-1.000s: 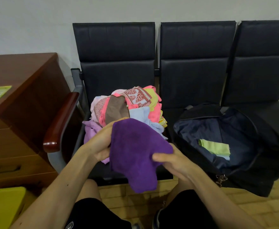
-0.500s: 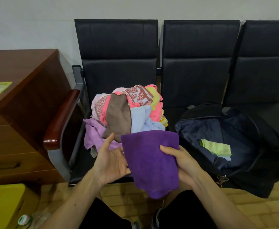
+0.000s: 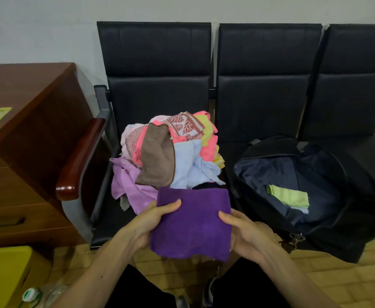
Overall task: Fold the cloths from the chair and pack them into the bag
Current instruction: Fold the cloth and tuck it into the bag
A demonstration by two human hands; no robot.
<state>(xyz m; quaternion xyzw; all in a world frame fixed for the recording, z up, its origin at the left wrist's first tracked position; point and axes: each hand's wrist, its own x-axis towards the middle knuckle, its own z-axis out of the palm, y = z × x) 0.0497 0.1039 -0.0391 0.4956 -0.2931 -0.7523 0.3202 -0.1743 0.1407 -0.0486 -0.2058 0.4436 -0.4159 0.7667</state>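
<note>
A folded purple cloth (image 3: 193, 223) lies flat between my hands, in front of the left chair seat. My left hand (image 3: 151, 223) grips its left edge with the thumb on top. My right hand (image 3: 244, 232) grips its right edge, thumb on top too. Behind it, a heap of cloths (image 3: 171, 152) in pink, brown, light blue, lilac and yellow covers the left seat. An open black bag (image 3: 260, 221) with a dark blue lining sits on the middle seat, holding a folded green cloth (image 3: 288, 196) on top of a pale one.
Three black chairs (image 3: 266, 85) stand in a row against the wall. A wooden armrest (image 3: 80, 161) and a brown desk with drawers (image 3: 26, 138) are at the left. A yellow box (image 3: 2, 276) and a plastic bottle (image 3: 33, 295) sit at the lower left on the tiled floor.
The purple cloth went from hanging bunched in my hands to a flat folded rectangle. Both hands moved lower and now hold its two sides.
</note>
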